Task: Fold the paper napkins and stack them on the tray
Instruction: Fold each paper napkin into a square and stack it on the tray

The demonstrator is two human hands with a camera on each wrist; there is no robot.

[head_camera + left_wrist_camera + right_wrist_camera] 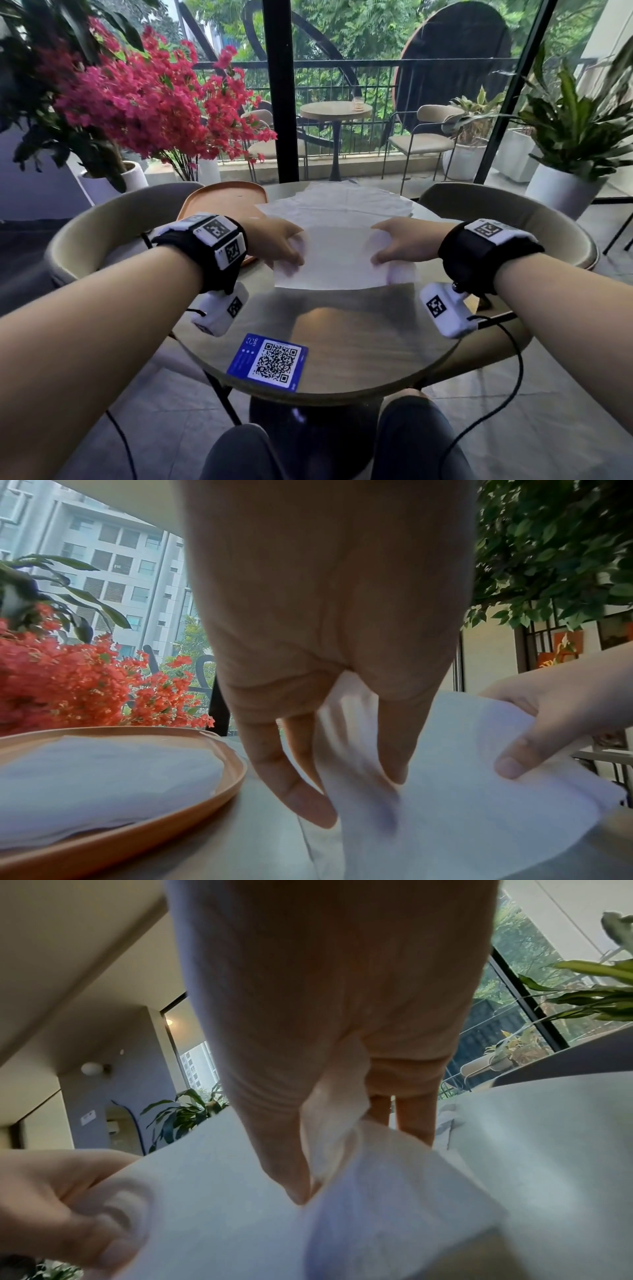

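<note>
Both hands are pinching one paper napkin, mid-fold, above the bench.

The left hand (274, 241) is gripping the napkin (334, 258) at its 9 o'clock edge and the right hand (402, 240) at 3 o'clock, so its long axis is running between them. The tray (222, 197), already carrying folded napkins (103, 777), is sitting at 10 o'clock, nearer the left hand; the unfolded pile (342, 202) is lying at 12. Nothing is blocking the way to the tray.

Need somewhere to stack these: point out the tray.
Head view: the orange tray sits at the table's far left, beside the unfolded napkins, beyond the left hand.
</note>
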